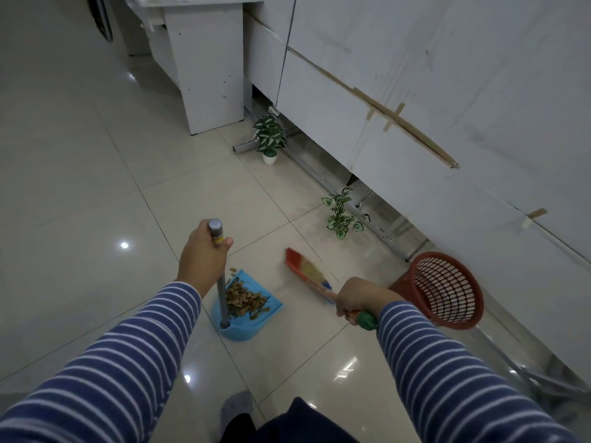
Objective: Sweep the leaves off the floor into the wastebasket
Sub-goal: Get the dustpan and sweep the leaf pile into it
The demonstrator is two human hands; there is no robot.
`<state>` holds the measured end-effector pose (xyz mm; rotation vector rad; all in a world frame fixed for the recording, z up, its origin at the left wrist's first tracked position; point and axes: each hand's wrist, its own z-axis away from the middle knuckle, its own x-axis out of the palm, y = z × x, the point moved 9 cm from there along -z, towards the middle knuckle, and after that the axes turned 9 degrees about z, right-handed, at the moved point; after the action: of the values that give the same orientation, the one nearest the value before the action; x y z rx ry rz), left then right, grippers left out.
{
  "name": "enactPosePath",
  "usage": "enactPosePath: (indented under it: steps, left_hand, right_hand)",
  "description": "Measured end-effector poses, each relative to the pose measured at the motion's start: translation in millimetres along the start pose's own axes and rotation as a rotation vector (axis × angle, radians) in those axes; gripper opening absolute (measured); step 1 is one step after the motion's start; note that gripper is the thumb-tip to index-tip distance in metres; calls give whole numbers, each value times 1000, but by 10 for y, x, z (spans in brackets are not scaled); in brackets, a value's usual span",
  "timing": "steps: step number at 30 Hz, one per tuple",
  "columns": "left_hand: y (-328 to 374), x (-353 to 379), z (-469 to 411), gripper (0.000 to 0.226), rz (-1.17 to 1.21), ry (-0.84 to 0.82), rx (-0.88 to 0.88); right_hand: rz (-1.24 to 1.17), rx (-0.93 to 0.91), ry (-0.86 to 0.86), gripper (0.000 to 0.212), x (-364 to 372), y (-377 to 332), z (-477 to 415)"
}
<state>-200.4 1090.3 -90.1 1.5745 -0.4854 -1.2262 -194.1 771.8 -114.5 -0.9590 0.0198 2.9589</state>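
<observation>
A blue dustpan (pixel 256 318) rests on the tiled floor and holds a pile of dry brown leaves (pixel 244 300). My left hand (pixel 204 257) grips the top of its upright grey handle (pixel 220 279). My right hand (pixel 358 298) is closed on the orange and green handle of a small broom (pixel 307 271), whose bristles point away from me, to the right of the dustpan. A red mesh wastebasket (pixel 447 292) stands tilted toward me just right of my right hand, and it looks empty.
Two small potted plants, one near (pixel 340 215) and one farther (pixel 270 139), stand on the floor along a white cabinet wall (pixel 415 107) on the right. A white cabinet (pixel 208 65) stands at the back. My grey-socked foot (pixel 238 407) is at the bottom.
</observation>
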Motion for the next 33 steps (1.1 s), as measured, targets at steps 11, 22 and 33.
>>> enactPosePath:
  steps: [11, 22, 33]
  left_hand:
    - [-34, 67, 53, 22, 6, -10, -14]
    - [-116, -85, 277, 15, 20, 41, -40]
    - [-158, -118, 494, 15, 35, 88, -34]
  right_hand:
    - [249, -168, -143, 17, 140, -372, 415]
    - [296, -191, -37, 17, -104, -322, 554]
    - [427, -223, -103, 23, 220, -318, 651]
